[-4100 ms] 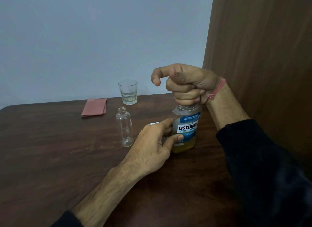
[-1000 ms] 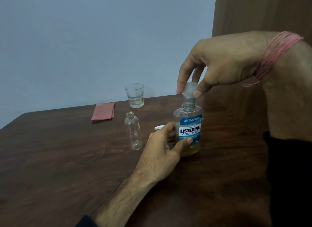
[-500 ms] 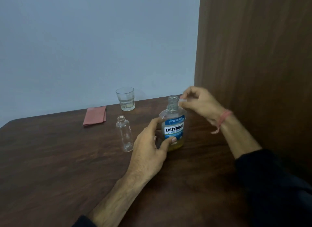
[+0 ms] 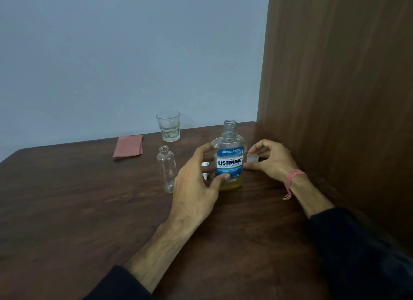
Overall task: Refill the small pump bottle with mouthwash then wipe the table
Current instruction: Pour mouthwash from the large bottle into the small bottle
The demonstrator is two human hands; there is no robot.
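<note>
Now the left hand point(image 4: 196, 183) grips the uncapped mouthwash bottle point(image 4: 230, 163), upright near the desk's point(image 4: 78, 210) far right corner; just right of it, the right hand point(image 4: 270, 160) pinches its cap point(image 4: 252, 159). Left of the mouthwash stands the small bottle point(image 4: 167, 168), open-necked, with a cloth point(image 4: 128, 146) and a glass point(image 4: 168, 129) by the far edge

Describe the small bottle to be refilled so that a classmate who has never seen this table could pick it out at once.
On the dark wooden table, find the mouthwash bottle with the blue label. Just left of it, beyond the left hand, stands the small pump bottle. It is clear, slim, empty and uncapped, unlike the wider drinking glass behind it.
</note>
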